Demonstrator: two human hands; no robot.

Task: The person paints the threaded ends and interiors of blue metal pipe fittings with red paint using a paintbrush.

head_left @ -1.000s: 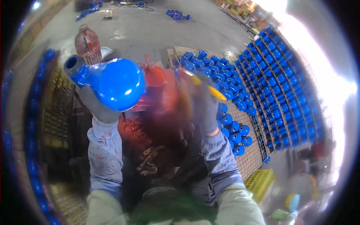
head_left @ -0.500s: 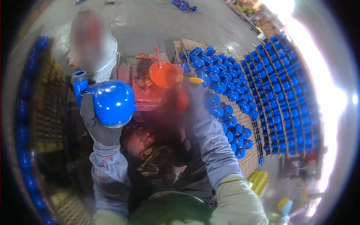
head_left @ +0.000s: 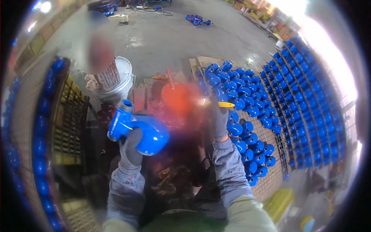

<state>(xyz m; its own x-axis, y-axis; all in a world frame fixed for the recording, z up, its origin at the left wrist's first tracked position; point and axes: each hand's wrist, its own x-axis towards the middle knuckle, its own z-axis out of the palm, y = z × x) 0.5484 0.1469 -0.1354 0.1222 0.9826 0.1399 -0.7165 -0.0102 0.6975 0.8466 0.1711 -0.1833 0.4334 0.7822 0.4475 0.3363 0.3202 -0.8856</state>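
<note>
My left hand (head_left: 132,149), in a grey glove, grips a glossy blue casting (head_left: 150,135) with a rounded body and a threaded pipe neck. The neck points up and away. In my gloved right hand (head_left: 221,123) is a paintbrush (head_left: 225,104) with a yellow handle; a blur hides its bristle end. That end lies at the right side of a round pan of red-orange paint (head_left: 173,94), which has a red stick standing in it. The casting is nearer to me than the pan, to its left, and apart from the brush.
At right, several blue castings (head_left: 247,91) stand on a wire rack, beside a tall stacked rack (head_left: 309,112) of more. A white bucket (head_left: 125,73) is at far left, partly behind a blurred shape. Blue pieces (head_left: 39,143) line a left-hand rack. A yellow crate (head_left: 278,203) sits at lower right.
The view has shifted, showing more floor at the top. My left hand has brought the casting rightward and turned it, its neck now tilted. My right hand, smeared before, shows more clearly with the brush.
</note>
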